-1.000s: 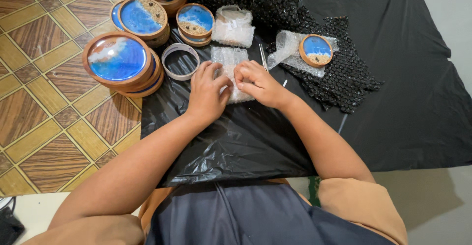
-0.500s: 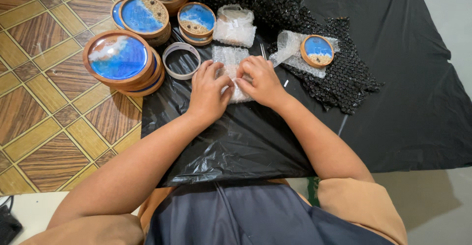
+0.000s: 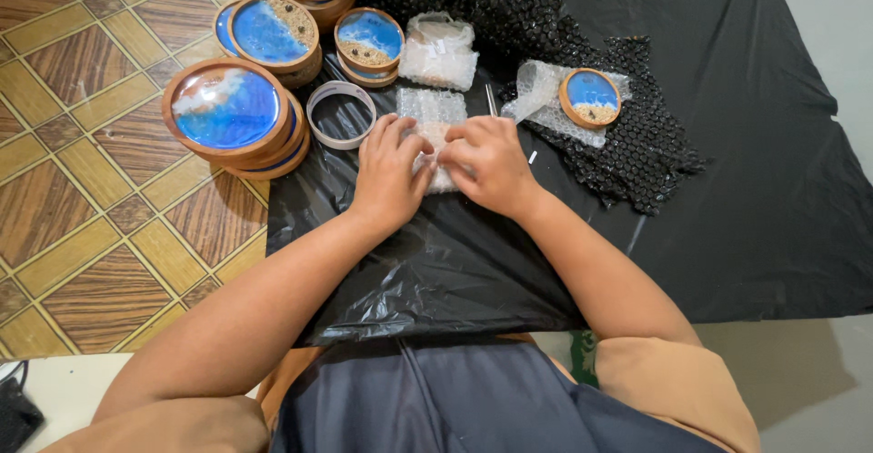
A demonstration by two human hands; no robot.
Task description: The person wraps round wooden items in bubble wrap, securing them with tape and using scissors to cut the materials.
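My left hand (image 3: 389,173) and my right hand (image 3: 488,164) press together on a piece of clear bubble wrap (image 3: 431,109) lying on a black plastic sheet (image 3: 436,262). The wrap seems folded around something small, hidden under my fingers. A roll of clear tape (image 3: 340,114) lies just left of my left hand. A thin metal tool (image 3: 491,99) lies above my right hand.
Round wooden coasters with blue resin are stacked at the left (image 3: 227,112) and at the back (image 3: 271,33), (image 3: 368,42). A wrapped bundle (image 3: 439,50) sits behind the wrap. One coaster (image 3: 589,98) rests on clear wrap over black bubble wrap (image 3: 627,148). Tiled floor (image 3: 82,189) lies left.
My hands have shifted slightly on the bubble wrap, with the fingers pulled closer together over the fold. Nothing else has moved.
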